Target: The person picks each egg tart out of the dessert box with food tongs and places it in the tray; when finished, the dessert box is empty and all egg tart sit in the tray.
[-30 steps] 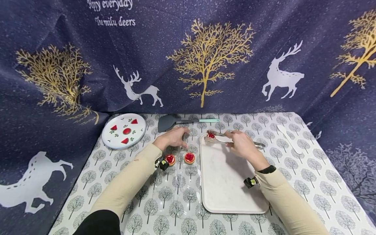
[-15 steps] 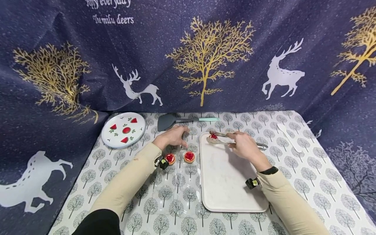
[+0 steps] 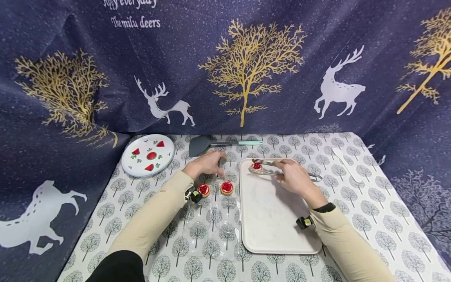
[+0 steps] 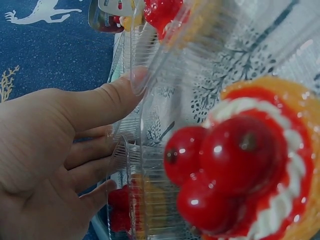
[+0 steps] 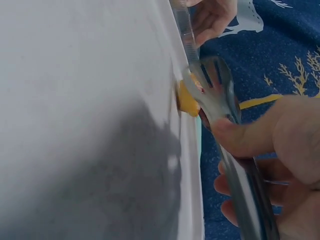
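Note:
With my right hand [image 3: 294, 176] I grip metal tongs [image 5: 215, 95]. Between the tongs' slotted tips is a small red-berry tart [image 3: 257, 166], over the far left corner of the white tray [image 3: 278, 219]. The left hand [image 3: 209, 162] pinches the far side of a clear plastic container [image 4: 132, 115], thumb at its rim and the other fingers behind the wall. Two berry tarts show in the container in the head view, one at the right [image 3: 227, 188] and one beside my left wrist [image 3: 203, 190]. Close up, the left wrist view shows glossy red berries and white piped cream.
A round plate [image 3: 142, 164] with watermelon pictures lies at the back left. Behind my left hand is a grey spatula [image 3: 199, 146] with a mint handle. A white spoon [image 3: 347, 164] lies at the right. A dark blue deer-print cloth [image 3: 260, 70] hangs behind the table.
The right hand and tongs have shifted slightly to the right with the tart between the tips. The left hand has kept its place on the container.

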`<state>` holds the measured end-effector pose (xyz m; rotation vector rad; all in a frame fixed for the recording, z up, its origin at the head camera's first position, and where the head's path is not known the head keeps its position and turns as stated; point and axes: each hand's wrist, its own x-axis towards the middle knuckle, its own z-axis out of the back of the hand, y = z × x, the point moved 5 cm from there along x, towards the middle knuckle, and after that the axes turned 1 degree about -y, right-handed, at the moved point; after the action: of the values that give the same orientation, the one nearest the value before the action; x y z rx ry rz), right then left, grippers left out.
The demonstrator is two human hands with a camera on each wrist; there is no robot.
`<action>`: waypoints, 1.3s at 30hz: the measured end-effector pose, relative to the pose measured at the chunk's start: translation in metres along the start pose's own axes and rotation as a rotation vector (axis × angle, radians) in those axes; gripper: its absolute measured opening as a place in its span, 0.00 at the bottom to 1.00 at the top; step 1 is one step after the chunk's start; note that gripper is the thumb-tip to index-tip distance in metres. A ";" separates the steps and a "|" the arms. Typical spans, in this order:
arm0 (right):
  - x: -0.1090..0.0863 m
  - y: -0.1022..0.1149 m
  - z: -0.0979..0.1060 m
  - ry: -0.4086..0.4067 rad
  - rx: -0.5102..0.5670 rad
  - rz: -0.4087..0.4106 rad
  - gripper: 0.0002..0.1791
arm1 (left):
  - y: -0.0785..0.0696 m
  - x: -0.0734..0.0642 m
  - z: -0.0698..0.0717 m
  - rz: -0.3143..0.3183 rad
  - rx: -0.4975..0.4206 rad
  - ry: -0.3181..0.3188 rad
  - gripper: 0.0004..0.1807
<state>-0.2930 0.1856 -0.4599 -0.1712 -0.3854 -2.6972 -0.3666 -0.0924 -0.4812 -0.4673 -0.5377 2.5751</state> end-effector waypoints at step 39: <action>-0.013 0.025 0.018 0.005 0.057 0.115 0.36 | -0.004 -0.018 0.006 -0.091 0.025 -0.068 0.43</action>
<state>-0.2702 0.1740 -0.4394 -0.1654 -0.4372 -2.5703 -0.3521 -0.0996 -0.4701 -0.3405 -0.5373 2.5145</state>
